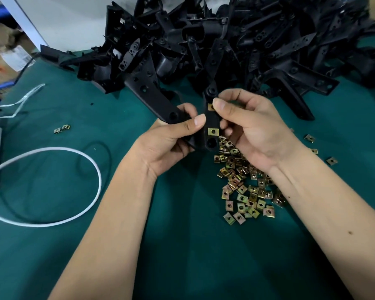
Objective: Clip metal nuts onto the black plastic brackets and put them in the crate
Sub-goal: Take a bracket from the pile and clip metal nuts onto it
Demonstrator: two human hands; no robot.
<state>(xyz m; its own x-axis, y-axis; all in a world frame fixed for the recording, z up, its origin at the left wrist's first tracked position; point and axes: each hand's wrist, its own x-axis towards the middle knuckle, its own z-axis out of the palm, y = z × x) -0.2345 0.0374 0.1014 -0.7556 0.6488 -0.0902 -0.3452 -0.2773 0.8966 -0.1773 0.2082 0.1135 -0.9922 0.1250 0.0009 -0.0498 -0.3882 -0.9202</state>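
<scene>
both bare forearms reach forward from the bottom of the view and angle inward, so the hands meet in the middle. the left hand (171,135) sits palm up and a little lower, its fingers curled under and its thumb laid flat across the top of the black bracket (211,122) it holds. the right hand (251,126) shows its back, wrist bent, fingers curled over the bracket's far edge, thumb tip pressing a metal nut (210,107) near the upper end.

2 nuts (213,119) clipped on held bracket (211,124); 2 hands (212,137).
</scene>
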